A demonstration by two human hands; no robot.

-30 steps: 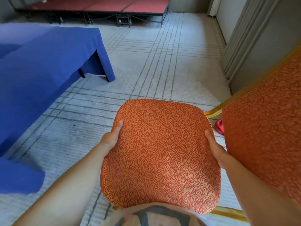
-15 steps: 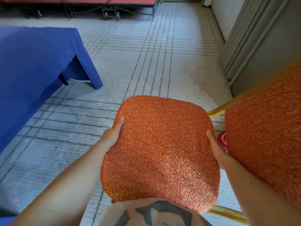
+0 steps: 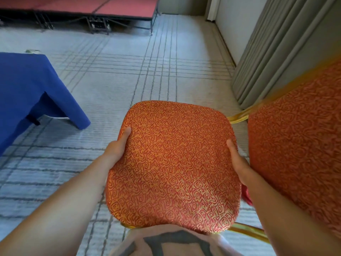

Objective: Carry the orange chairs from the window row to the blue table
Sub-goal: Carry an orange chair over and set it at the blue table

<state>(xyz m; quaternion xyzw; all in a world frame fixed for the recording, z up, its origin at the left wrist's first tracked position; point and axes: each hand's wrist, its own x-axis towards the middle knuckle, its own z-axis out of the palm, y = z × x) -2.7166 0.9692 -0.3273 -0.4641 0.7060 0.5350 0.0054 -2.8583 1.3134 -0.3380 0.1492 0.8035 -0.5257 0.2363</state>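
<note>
I carry an orange chair (image 3: pixel 173 163) with a red swirl pattern, its seat facing up in front of me. My left hand (image 3: pixel 118 145) grips the seat's left edge, thumb on top. On the right edge, my right hand (image 3: pixel 237 157) grips the same way. The chair's orange backrest (image 3: pixel 295 145) with its gold frame rises at the right. The blue table (image 3: pixel 27 93), draped in a blue cloth, stands to the left, apart from the chair. My fingers under the seat are hidden.
Grey carpet (image 3: pixel 147 71) with dark line grids spreads ahead. Grey curtains (image 3: pixel 276 52) hang along the right wall. A low red stage platform (image 3: pixel 92 8) on black legs runs across the far end of the room.
The blue table has slid left and away in view as I turn right with the chair. The stage shows more at the top. Both hands keep their grip on the seat.
</note>
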